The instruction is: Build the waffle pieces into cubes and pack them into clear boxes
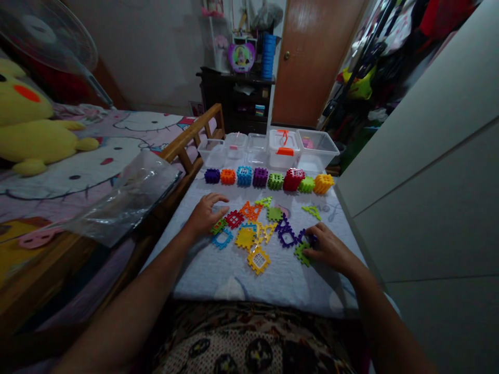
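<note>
Step in hand: I judged it to be picking among loose tiles (245, 239), coloured stacks (260, 177) standing behind.
Right hand (325, 243): bent over a purple tile (301, 235) and green tile (300, 253); from my end I couldn't tell if it gripped either.
Left hand (203, 214): thumb and fingers parted, holding nothing, near the red tile (234, 219).
Next move: called, I thought, for a rim pinch.
Room: bare cloth (218, 275) lay nearest the lap; the pale cabinet (409, 171) bounded the right.

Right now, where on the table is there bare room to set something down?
The widest free patch lies between the yellow window tile and the table's near edge. A smaller one lies between that tile and the green piece by the right hand. Crowded: the middle, with loose tiles, and the far end, with stacked tiles and clear containers.
</note>
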The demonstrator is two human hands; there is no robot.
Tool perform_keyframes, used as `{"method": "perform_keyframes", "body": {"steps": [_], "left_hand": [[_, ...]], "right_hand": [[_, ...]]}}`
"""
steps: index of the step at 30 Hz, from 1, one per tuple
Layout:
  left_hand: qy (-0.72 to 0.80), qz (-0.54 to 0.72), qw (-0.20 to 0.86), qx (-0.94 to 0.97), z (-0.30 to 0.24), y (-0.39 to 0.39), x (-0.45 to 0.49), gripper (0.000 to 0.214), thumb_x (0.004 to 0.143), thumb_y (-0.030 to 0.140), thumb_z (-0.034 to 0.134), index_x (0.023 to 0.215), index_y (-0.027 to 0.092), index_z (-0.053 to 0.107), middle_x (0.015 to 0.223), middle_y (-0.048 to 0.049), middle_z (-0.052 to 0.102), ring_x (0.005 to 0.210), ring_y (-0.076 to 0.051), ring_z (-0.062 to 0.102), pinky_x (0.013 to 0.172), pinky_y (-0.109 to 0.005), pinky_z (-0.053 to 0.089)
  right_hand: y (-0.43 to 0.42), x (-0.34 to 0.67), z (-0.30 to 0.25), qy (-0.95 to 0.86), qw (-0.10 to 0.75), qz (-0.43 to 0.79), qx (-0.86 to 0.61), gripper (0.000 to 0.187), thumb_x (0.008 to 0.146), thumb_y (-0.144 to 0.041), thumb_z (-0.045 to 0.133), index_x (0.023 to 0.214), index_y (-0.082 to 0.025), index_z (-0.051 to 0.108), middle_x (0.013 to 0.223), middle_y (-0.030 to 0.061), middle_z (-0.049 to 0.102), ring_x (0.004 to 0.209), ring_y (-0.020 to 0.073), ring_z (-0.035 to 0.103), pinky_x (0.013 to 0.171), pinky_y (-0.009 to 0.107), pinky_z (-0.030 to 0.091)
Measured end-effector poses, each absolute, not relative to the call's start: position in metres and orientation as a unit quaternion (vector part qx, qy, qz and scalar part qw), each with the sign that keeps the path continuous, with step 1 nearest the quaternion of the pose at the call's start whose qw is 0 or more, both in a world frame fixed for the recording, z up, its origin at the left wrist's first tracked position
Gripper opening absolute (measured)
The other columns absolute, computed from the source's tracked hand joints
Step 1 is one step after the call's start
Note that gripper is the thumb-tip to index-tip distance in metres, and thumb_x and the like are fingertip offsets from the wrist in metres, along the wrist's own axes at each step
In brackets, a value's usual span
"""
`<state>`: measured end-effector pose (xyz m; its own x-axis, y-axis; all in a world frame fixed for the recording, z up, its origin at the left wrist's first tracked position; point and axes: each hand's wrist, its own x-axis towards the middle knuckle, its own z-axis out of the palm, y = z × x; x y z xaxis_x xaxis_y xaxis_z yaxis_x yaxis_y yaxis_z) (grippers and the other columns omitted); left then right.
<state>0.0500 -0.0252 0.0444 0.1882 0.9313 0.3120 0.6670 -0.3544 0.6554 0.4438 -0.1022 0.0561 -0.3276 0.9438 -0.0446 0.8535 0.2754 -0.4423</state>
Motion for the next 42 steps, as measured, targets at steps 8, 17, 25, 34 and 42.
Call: {"method": "perform_keyframes", "body": {"steps": [8,17,25,34,42], "left_hand": [[0.346,0.185,0.151,0.908,0.045,-0.100,0.105,0.082,0.065,0.067,0.077,0.133,0.027,0.056,0.146,-0.0143,0.048,0.136,-0.038,0.038,0.114,-0.061,0.026],[0.363,0.182,0.118,0.906,0.038,-0.102,0.124,0.053,0.080,0.046,0.071,0.125,0.022,0.056,0.133,-0.0132,0.059,0.127,-0.034,0.047,0.112,-0.056,0.030],[0.461,0.232,0.071,0.854,0.037,-0.087,0.134,0.048,0.082,0.033,0.070,0.126,0.020,0.056,0.125,-0.0108,0.064,0.120,-0.031,0.053,0.113,-0.057,0.027],[0.515,0.296,0.031,0.804,0.024,-0.074,0.121,0.047,0.085,0.032,0.065,0.130,0.021,0.055,0.129,-0.0132,0.062,0.123,-0.032,0.052,0.113,-0.056,0.028],[0.476,0.308,0.049,0.822,0.028,-0.083,0.117,0.032,0.090,0.033,0.060,0.120,0.024,0.061,0.122,-0.0092,0.066,0.120,-0.029,0.055,0.115,-0.056,0.025]], "right_hand": [[-0.086,0.421,0.041,-0.773,0.133,0.156,-0.600,0.025,0.083,-0.031,0.065,0.105,-0.020,0.061,0.105,0.0082,0.057,0.096,0.0229,0.059,0.087,0.037,0.050],[-0.103,0.409,0.043,-0.765,0.135,0.129,-0.617,0.040,0.083,-0.036,0.067,0.119,-0.021,0.056,0.113,0.0109,0.057,0.104,0.0269,0.059,0.088,0.040,0.050],[-0.106,0.403,0.052,-0.796,0.118,0.132,-0.580,0.047,0.075,-0.020,0.067,0.121,-0.020,0.055,0.113,0.0118,0.056,0.108,0.0284,0.055,0.093,0.041,0.048],[-0.035,0.382,0.077,-0.836,0.174,0.133,-0.503,0.046,0.078,-0.022,0.065,0.124,-0.019,0.057,0.116,0.0117,0.058,0.110,0.0277,0.055,0.098,0.042,0.044],[0.006,0.351,0.058,-0.856,0.115,0.138,-0.485,0.050,0.074,-0.021,0.069,0.122,-0.017,0.059,0.118,0.0124,0.061,0.109,0.0270,0.055,0.099,0.042,0.041]]}}
